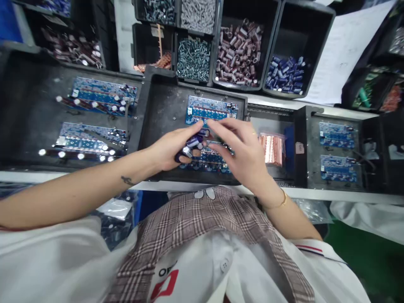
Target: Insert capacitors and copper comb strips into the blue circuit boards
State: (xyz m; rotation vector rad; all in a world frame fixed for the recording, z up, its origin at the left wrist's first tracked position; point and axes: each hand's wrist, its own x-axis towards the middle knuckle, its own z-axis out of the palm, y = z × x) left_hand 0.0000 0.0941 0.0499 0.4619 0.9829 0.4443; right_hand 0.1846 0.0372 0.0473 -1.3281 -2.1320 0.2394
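Observation:
My left hand [172, 147] is cupped around a handful of dark blue capacitors [189, 148], over the middle black tray [164, 105]. My right hand [243, 147] hovers just to its right, fingers reaching into that handful; whether it pinches one I cannot tell. Two blue circuit boards lie in this tray: the far board [211, 108] is bare, the near board [208, 162] is mostly covered by my hands.
The left tray [28, 105] holds two boards fitted with capacitors [94, 97]. The right tray [369, 151] holds two bare boards [337, 134]. A packet of copper parts [272, 148] lies between trays. Bins of capacitors [285, 75] and screws [193, 59] stand behind.

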